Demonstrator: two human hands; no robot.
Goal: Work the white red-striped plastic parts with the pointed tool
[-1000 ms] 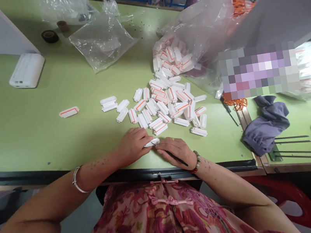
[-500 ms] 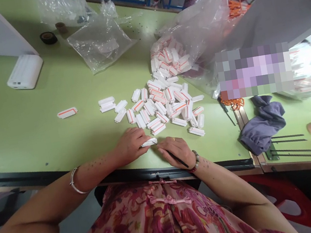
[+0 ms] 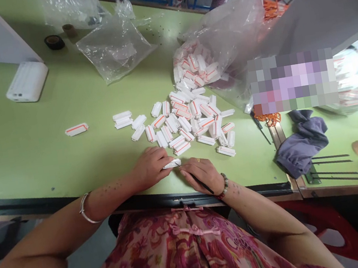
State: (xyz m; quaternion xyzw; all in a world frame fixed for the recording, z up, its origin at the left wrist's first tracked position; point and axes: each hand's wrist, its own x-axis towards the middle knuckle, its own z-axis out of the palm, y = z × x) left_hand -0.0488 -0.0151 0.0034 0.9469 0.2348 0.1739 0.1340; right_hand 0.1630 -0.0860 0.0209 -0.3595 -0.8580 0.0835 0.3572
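Observation:
Near the table's front edge, my left hand (image 3: pixel 152 167) is closed on one end of a white plastic connector housing (image 3: pixel 171 164) with rows of small holes. My right hand (image 3: pixel 204 173) grips a thin dark pick-like tool (image 3: pixel 202 182), its tip at the right end of that housing. Just beyond my hands lies a loose pile of similar white housings (image 3: pixel 184 124), several with orange strips. One housing with an orange stripe (image 3: pixel 77 129) lies apart on the left.
A clear plastic bag (image 3: pixel 218 41) holding more housings opens toward the pile. A flat plastic bag (image 3: pixel 114 49), black tape roll (image 3: pixel 54 42) and white box-shaped device (image 3: pixel 27 82) are farther back. Grey-purple cloth (image 3: pixel 302 141) and thin dark rods (image 3: pixel 336 172) lie right.
The tool in my right hand has shifted its angle slightly at the housing. My left hand and the pile look unmoved.

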